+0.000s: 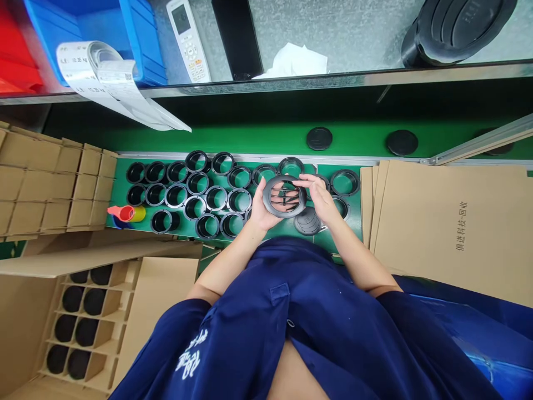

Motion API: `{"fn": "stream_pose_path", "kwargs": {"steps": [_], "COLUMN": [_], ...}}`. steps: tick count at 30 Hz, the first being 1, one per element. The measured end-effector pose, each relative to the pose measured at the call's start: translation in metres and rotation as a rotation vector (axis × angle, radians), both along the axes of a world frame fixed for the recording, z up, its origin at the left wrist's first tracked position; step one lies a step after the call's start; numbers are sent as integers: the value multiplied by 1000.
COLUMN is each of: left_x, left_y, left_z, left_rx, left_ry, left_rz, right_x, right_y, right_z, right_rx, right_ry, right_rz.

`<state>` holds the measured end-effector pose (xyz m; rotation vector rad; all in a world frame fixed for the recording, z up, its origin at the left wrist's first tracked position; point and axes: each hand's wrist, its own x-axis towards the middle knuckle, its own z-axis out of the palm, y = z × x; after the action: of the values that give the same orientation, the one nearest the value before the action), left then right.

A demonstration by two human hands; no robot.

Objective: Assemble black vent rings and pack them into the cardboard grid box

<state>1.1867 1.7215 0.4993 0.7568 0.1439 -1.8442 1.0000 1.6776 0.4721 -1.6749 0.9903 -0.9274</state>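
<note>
We hold a dark round ring [284,214] in front of our body, over the green work surface [353,214]. It has a broad, smooth, greyish-black rim with a soft sheen, and its face is turned up toward us. The middle is open, and thin dark bars show across it, with skin visible behind them.

Our left hand [266,206] carries it from the left side: the thumb lies along the rim, and the other fingers reach behind, spread slightly apart and seen through the opening. Our right hand [320,199] meets the upper right of the rim with its fingers stretched out, close together — whether its thumb presses anything, we cannot tell.

Just below the right hand lies a ribbed black lid [307,221]. Open black rings [217,187] crowd the surface to our left, and flat cardboard sheets [453,222] lie to our right.
</note>
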Motion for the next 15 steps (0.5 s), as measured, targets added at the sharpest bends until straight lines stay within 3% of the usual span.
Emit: {"fn": "stream_pose_path", "kwargs": {"steps": [11, 15], "left_x": [-3, 1], "left_y": [-5, -8], "left_z": [3, -3], "left_rx": [-49, -4], "left_ry": [22, -31], "left_rz": [-62, -63], "right_x": [-8, -1], "right_y": [-3, 3], "right_z": [-4, -9], "right_rx": [14, -110], "right_ry": [-16, 167], "right_rz": [-16, 7]}}
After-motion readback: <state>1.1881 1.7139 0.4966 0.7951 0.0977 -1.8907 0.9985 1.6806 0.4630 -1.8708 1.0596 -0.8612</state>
